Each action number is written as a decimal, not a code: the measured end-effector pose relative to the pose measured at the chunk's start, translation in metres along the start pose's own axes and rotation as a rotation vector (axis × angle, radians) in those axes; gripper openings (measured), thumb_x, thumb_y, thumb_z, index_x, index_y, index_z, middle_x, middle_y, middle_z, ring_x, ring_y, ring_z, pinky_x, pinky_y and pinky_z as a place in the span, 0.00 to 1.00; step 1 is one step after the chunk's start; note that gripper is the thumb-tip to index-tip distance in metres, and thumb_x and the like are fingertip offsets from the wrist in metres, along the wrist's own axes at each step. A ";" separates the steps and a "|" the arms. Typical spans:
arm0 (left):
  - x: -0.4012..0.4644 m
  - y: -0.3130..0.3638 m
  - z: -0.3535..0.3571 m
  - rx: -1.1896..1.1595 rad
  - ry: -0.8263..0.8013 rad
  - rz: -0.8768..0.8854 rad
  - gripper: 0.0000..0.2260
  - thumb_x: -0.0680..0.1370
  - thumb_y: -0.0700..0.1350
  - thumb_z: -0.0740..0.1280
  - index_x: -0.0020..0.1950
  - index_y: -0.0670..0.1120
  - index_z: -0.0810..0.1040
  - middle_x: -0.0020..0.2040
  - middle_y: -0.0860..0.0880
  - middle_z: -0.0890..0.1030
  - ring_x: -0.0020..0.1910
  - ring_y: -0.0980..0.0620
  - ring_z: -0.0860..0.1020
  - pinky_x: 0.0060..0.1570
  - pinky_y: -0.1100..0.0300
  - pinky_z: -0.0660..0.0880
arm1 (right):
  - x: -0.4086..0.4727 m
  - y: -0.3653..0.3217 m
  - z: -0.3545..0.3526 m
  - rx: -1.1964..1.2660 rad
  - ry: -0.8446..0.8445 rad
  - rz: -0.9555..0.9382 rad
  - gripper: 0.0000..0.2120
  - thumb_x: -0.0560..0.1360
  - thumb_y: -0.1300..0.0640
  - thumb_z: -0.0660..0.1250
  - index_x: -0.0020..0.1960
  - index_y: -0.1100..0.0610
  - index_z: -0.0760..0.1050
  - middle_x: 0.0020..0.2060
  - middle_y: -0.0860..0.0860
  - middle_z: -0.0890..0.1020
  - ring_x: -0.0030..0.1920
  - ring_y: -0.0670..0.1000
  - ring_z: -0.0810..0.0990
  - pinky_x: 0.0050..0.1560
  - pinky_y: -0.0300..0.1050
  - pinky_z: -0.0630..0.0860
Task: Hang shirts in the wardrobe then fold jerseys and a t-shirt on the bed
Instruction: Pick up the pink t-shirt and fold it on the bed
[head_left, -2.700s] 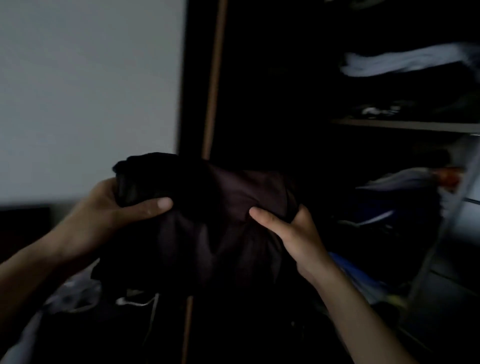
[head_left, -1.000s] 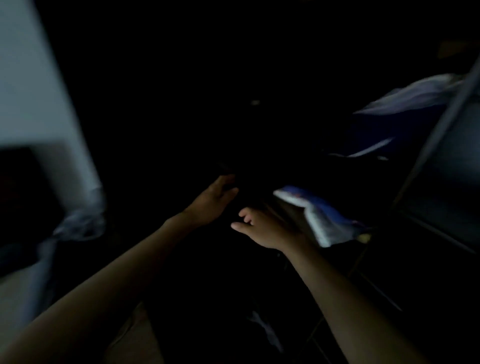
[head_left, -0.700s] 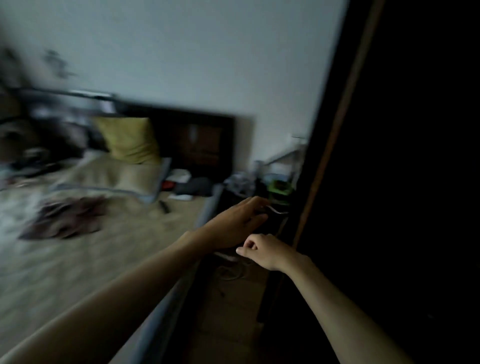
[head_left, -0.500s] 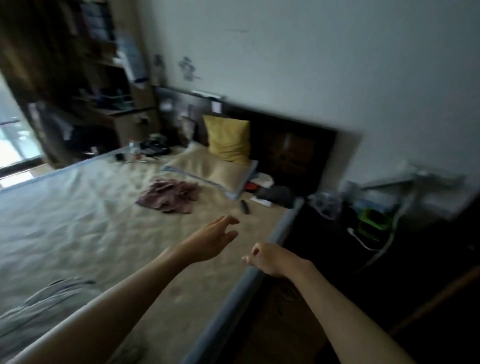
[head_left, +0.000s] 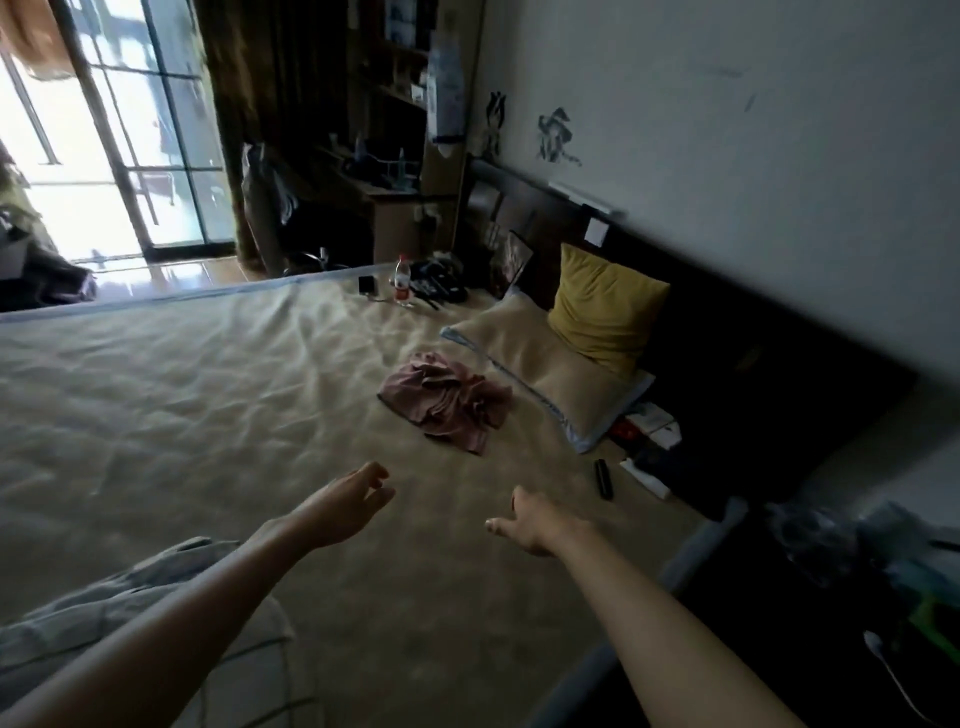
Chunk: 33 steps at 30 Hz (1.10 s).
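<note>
Over the bed (head_left: 197, 415), both arms reach forward with nothing in them: the left hand (head_left: 345, 506) has its fingers relaxed and slightly parted, thumb up, and the right hand (head_left: 535, 522) hangs palm down with its fingers loosely bent, though the angle hides its fingertips, so how far they curl is hard to say. Neither hand touches the bed. Beyond the hands, toward the head of the bed, a pink garment (head_left: 449, 400) lies in a crumpled heap just beside the beige pillow (head_left: 550, 371), with a yellow pillow (head_left: 602, 309) propped behind that against the dark headboard (head_left: 727, 332). At the near left corner of the bed, under the left forearm, lies a grey checked garment (head_left: 130, 613), partly out of view. A bottle (head_left: 401, 280) and a phone (head_left: 366, 285) sit at the far edge of the bed, and a dark remote (head_left: 602, 479) lies near its right edge. The pink garment is probably what needs folding next; it looks light, limp and creased, so it should lift easily but will sag and bunch. Taking it at the shoulders or hem corners with both hands, then shaking it flat on the bare bed, seems wisest.
</note>
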<state>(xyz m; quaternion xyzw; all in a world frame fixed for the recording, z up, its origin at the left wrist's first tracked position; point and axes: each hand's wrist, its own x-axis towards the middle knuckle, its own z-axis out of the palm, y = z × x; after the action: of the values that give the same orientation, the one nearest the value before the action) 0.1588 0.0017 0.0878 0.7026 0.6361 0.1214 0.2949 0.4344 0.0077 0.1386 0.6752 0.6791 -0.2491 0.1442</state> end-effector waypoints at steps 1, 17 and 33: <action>0.013 -0.010 0.011 -0.014 -0.011 -0.030 0.18 0.83 0.54 0.61 0.70 0.47 0.71 0.65 0.49 0.79 0.60 0.48 0.79 0.55 0.59 0.72 | 0.023 0.005 0.000 -0.019 -0.007 0.012 0.34 0.79 0.37 0.61 0.74 0.60 0.62 0.71 0.60 0.71 0.70 0.60 0.72 0.66 0.54 0.70; 0.213 -0.128 0.239 -0.076 -0.138 -0.750 0.30 0.83 0.60 0.54 0.81 0.47 0.56 0.81 0.48 0.59 0.76 0.45 0.65 0.70 0.42 0.66 | 0.486 0.061 0.058 -0.256 -0.052 -0.152 0.37 0.78 0.37 0.62 0.75 0.63 0.60 0.72 0.60 0.68 0.71 0.61 0.71 0.67 0.55 0.70; 0.315 -0.141 0.318 0.182 -0.076 -0.648 0.28 0.84 0.58 0.54 0.82 0.52 0.53 0.82 0.51 0.55 0.79 0.47 0.59 0.75 0.43 0.61 | 0.607 0.046 0.132 -0.142 0.252 -0.435 0.12 0.78 0.55 0.62 0.57 0.61 0.74 0.56 0.62 0.81 0.58 0.63 0.79 0.51 0.52 0.75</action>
<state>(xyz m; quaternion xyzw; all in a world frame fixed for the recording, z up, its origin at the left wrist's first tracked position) 0.2674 0.2250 -0.3103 0.4915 0.8230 -0.0623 0.2779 0.4333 0.4489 -0.3015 0.5273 0.8367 -0.1396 0.0485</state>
